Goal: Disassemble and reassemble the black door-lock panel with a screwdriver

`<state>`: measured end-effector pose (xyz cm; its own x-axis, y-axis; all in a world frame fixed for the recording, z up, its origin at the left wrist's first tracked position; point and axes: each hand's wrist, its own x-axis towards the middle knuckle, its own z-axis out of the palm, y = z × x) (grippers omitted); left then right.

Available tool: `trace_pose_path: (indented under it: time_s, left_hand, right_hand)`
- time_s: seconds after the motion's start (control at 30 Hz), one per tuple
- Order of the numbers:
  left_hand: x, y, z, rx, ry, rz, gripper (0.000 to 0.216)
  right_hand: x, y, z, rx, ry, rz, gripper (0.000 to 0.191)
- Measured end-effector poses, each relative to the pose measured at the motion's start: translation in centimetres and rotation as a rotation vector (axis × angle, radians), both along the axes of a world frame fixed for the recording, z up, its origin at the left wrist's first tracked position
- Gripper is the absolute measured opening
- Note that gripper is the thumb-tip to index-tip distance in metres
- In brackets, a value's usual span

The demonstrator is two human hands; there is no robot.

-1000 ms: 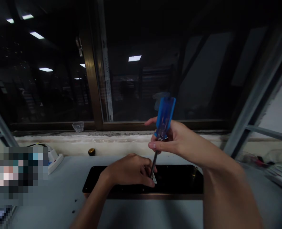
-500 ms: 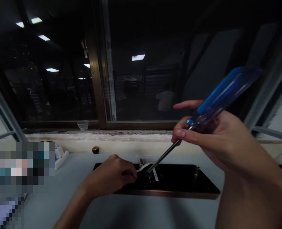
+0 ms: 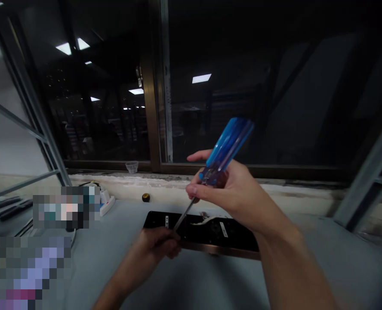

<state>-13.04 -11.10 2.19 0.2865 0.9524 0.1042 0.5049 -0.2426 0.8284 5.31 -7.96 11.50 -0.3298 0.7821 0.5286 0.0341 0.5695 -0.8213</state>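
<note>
A long black plate (image 3: 239, 239) with a brown front edge lies flat on the grey bench. My right hand (image 3: 225, 189) is closed round a blue-handled screwdriver (image 3: 226, 148), index finger sticking out, with the shaft slanting down to the left. Its tip reaches my left hand (image 3: 157, 247), which is curled at the plate's near left edge; the fingers press together around the tip, and anything small they hold is hidden. A pale strip (image 3: 204, 220) and a small white label (image 3: 223, 228) sit on the plate's middle.
A white power strip (image 3: 106, 202) lies at the left by a blurred patch. On the sill stand a small clear cup (image 3: 132, 166) and a dark round knob (image 3: 145, 197). Dark window panes rise behind; a metal frame post (image 3: 368, 189) stands at right.
The screwdriver swung from upright to low and slanted, then its tip moved left to the plate's left end. My left hand shifted left with it. The camera view turned right and closer.
</note>
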Motion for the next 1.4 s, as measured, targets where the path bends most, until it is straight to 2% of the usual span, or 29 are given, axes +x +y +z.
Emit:
trace_pose_path:
  time_s: [0.07, 0.13, 0.27, 0.37, 0.43, 0.53, 0.63, 0.7, 0.77, 0.83, 0.97, 1.03, 1.17, 1.4]
  left_hand:
    - [-1.3, -0.3, -0.3, 0.033, 0.126, 0.065, 0.021]
    - [-3.1, -0.8, -1.3, 0.068, 0.263, 0.117, 0.02]
    - [-7.3, -1.2, -5.5, 0.204, 0.43, 0.255, 0.029]
    - [-9.4, -0.8, -8.4, 0.313, 0.538, 0.267, 0.039]
    - [-9.9, -0.4, -8.8, 0.358, 0.569, 0.223, 0.045]
    - [-9.8, 0.0, -6.7, 0.446, 0.512, 0.242, 0.028]
    - [-8.3, 0.4, -3.0, 0.605, 0.359, 0.385, 0.017]
    - [-6.1, 1.0, -0.6, 0.669, 0.282, 0.417, 0.017]
    - [-2.8, 2.0, 1.2, 0.686, 0.204, 0.325, 0.02]
    - [1.0, 3.3, 2.4, 0.548, 0.197, 0.138, 0.021]
    - [7.5, 6.4, 3.4, 0.265, 0.245, -0.334, 0.035]
    - [9.6, 7.7, 3.6, 0.186, 0.323, -0.498, 0.03]
    - [11.3, 9.2, 3.8, 0.192, 0.416, -0.547, 0.015]
    - [11.7, 9.3, 3.8, 0.208, 0.388, -0.536, 0.012]
  right_hand:
    - [-0.3, 0.0, -0.1, 0.01, 0.015, -0.02, 0.041]
    - [0.1, 0.0, 0.0, 0.032, 0.064, -0.075, 0.041]
    - [2.0, -0.4, 0.3, 0.076, 0.139, -0.185, 0.041]
    - [3.5, -0.9, 0.5, 0.076, 0.111, -0.244, 0.041]
    - [4.7, -1.0, 0.4, 0.054, 0.051, -0.278, 0.044]
    - [6.8, -0.7, -0.2, -0.037, -0.084, -0.307, 0.051]
    - [8.7, 0.4, -1.0, -0.127, -0.167, -0.352, 0.053]
    - [9.4, 1.3, -1.4, -0.134, -0.159, -0.383, 0.055]
    - [9.5, 2.1, -1.6, -0.128, -0.143, -0.384, 0.055]
    - [9.3, 2.8, -1.8, -0.131, -0.15, -0.357, 0.054]
    - [8.9, 3.4, -2.2, -0.135, -0.191, -0.293, 0.049]
    - [9.0, 3.5, -2.5, -0.129, -0.199, -0.263, 0.045]
    - [9.3, 3.7, -2.7, -0.114, -0.221, -0.229, 0.043]
    - [9.6, 3.4, -2.4, -0.113, -0.228, -0.238, 0.044]
